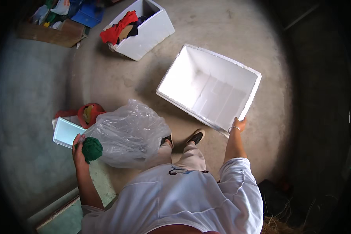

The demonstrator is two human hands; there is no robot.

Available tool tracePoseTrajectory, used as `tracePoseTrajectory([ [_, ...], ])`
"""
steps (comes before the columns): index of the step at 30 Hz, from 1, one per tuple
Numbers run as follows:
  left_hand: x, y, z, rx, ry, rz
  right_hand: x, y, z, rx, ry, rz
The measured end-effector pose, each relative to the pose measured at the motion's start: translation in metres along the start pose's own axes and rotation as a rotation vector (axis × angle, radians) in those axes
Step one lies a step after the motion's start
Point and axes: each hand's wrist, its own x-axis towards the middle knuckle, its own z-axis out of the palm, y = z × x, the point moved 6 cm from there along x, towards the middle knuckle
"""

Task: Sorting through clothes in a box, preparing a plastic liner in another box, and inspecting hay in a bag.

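Observation:
My left hand (79, 149) grips a crumpled green plastic bag (92, 148) together with the gathered edge of a large clear plastic bag (131, 131), which spreads out towards my legs. On the other side, my right hand (240, 124) holds the near right corner of a big white foam box (219, 96) by its rim. The inside of this box faces up and nothing lies in it. The foam box is tilted, and the clear bag is to its left, apart from it.
A second foam box (147, 35) with red, tan and dark cloth stands beyond. A cardboard box (52, 33) of mixed items and a blue container (89, 14) are at the top left. Near my left hand are a pale foam tray (66, 132) and a red bag (90, 114).

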Motion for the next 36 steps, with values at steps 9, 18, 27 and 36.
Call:
tracePoseTrajectory([
  [9,0.008,0.028,0.071,-0.044,-0.180,0.038,0.051,0.010,0.041,-0.035,-0.106,-0.093],
  [18,-0.015,0.043,0.117,-0.179,-0.289,0.027,-0.072,-0.065,0.034,0.305,-0.590,-0.519],
  [27,-0.039,0.047,0.174,-0.433,-0.693,-0.036,-0.375,-0.217,-0.066,0.521,-1.015,-1.411],
  [36,-0.025,0.032,0.165,-0.301,-0.913,-0.120,-0.369,-0.228,-0.067,0.942,-0.986,-0.779],
])
